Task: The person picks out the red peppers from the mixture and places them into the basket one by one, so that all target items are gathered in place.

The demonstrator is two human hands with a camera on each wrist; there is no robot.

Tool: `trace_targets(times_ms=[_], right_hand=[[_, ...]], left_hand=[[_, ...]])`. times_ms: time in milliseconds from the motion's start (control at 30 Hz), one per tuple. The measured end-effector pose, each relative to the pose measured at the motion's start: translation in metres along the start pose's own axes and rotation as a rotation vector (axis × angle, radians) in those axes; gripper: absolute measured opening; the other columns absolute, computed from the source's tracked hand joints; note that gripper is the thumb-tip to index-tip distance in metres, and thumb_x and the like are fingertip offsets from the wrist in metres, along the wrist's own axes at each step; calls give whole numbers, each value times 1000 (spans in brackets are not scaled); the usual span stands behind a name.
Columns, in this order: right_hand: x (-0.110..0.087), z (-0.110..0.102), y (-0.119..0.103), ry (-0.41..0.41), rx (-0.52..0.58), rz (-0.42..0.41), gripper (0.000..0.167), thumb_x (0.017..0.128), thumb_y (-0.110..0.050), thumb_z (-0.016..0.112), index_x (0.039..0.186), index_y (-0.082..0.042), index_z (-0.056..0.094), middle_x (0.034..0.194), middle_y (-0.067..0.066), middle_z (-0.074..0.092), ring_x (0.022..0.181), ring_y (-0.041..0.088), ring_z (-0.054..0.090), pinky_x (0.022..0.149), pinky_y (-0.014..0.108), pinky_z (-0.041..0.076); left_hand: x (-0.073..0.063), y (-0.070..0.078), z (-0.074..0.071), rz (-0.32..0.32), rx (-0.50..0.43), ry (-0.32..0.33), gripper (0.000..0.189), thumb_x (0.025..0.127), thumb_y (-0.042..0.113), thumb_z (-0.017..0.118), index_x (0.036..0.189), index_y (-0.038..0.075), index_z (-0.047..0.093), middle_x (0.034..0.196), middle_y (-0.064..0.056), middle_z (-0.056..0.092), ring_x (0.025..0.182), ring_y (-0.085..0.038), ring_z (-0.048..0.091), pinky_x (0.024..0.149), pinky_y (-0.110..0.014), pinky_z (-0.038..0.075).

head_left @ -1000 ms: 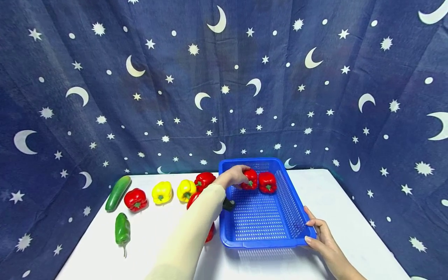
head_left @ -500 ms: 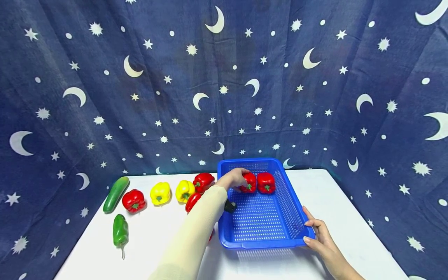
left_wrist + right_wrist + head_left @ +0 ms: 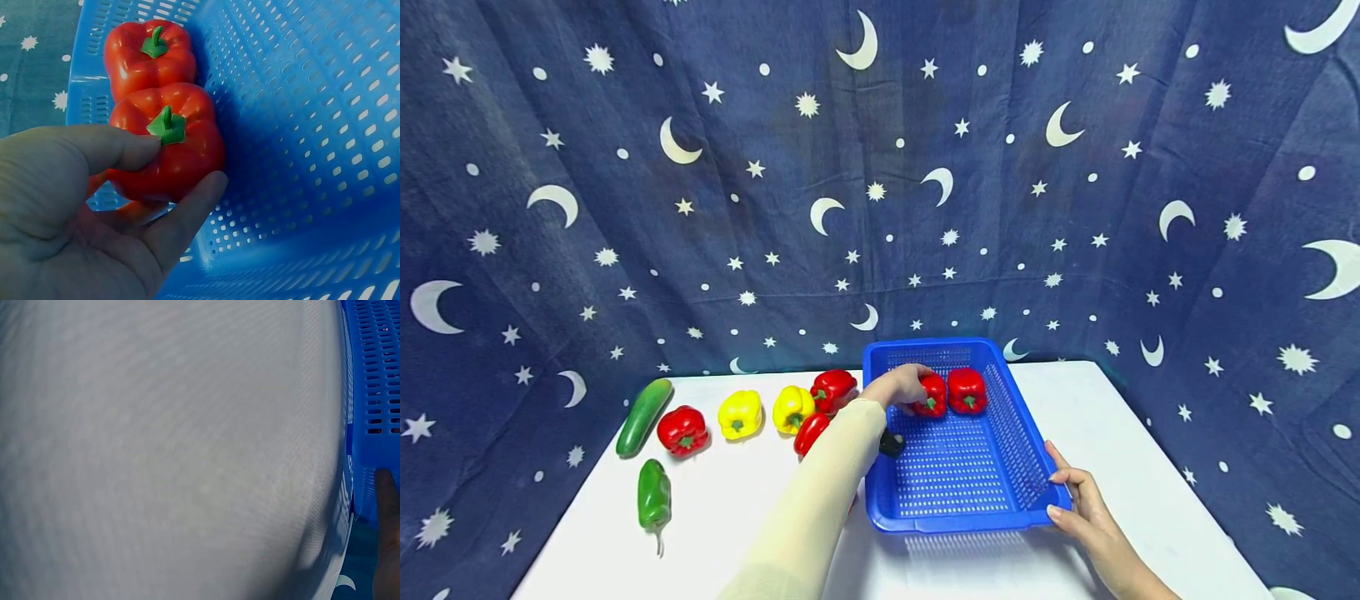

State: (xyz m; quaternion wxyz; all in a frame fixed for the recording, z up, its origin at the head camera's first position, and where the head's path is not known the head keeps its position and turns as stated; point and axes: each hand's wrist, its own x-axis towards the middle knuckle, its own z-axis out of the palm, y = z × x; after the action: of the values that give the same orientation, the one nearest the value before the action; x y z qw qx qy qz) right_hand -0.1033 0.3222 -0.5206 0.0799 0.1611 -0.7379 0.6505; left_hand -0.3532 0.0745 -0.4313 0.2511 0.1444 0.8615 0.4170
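Inside the blue perforated basket [image 3: 958, 475], my left hand [image 3: 898, 387] holds a red bell pepper [image 3: 934, 397] near the back wall. In the left wrist view the thumb lies beside the green stem of this bell pepper [image 3: 181, 162], and the fingers reach round its near side. A second red bell pepper [image 3: 150, 59] sits against it. My right hand [image 3: 1093, 521] grips the basket's front right corner, thumb on the front rim and fingers along the side. The right wrist view catches only one finger [image 3: 387, 506] against the blue basket wall [image 3: 369, 450].
Left of the basket lie red bell peppers [image 3: 833, 390], two yellow bell peppers [image 3: 741, 415], a long green cucumber [image 3: 644, 418] and a green chili pepper [image 3: 654, 496]. A dark green vegetable end [image 3: 891, 443] pokes out beside my left sleeve [image 3: 820, 492]. A starry curtain [image 3: 880, 167] hangs behind the white table.
The whole head view has shifted slightly, moving everything a little left. My left hand stays at the red bell pepper, and my right hand keeps its grip on the basket corner.
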Motion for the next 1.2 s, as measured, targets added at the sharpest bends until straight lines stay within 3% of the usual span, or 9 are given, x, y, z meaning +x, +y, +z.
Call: trace_targets(times_ms=[400, 733, 1033, 1200], right_hand=[[1, 2, -3, 12, -22, 35, 32, 102, 4, 44, 129, 6, 26, 172, 7, 5, 146, -13, 11, 105, 7, 26], [0, 1, -3, 11, -32, 33, 31, 103, 3, 44, 129, 6, 26, 172, 7, 5, 147, -12, 9, 104, 7, 27], [1, 1, -1, 0, -15, 12, 33, 102, 5, 43, 130, 8, 26, 172, 7, 5, 147, -12, 10, 104, 8, 28], [1, 1, -2, -1, -18, -7, 33, 101, 7, 43, 130, 9, 26, 172, 8, 5, 147, -11, 11, 105, 8, 28]], left_hand=[[1, -1, 1, -19, -60, 44, 62, 90, -14, 65, 147, 8, 54, 137, -24, 52, 112, -38, 63, 89, -50, 58], [6, -3, 0, -15, -36, 27, 69, 87, -10, 69, 150, 9, 50, 137, -22, 53, 111, -37, 62, 88, -51, 58], [3, -1, -10, -2, 74, 51, 74, 89, 0, 72, 156, 5, 39, 148, -21, 49, 120, -35, 61, 85, -48, 60], [-2, 3, -17, 2, 44, 53, 76, 91, 4, 73, 157, 4, 36, 151, -21, 46, 121, -35, 60, 90, -52, 57]])
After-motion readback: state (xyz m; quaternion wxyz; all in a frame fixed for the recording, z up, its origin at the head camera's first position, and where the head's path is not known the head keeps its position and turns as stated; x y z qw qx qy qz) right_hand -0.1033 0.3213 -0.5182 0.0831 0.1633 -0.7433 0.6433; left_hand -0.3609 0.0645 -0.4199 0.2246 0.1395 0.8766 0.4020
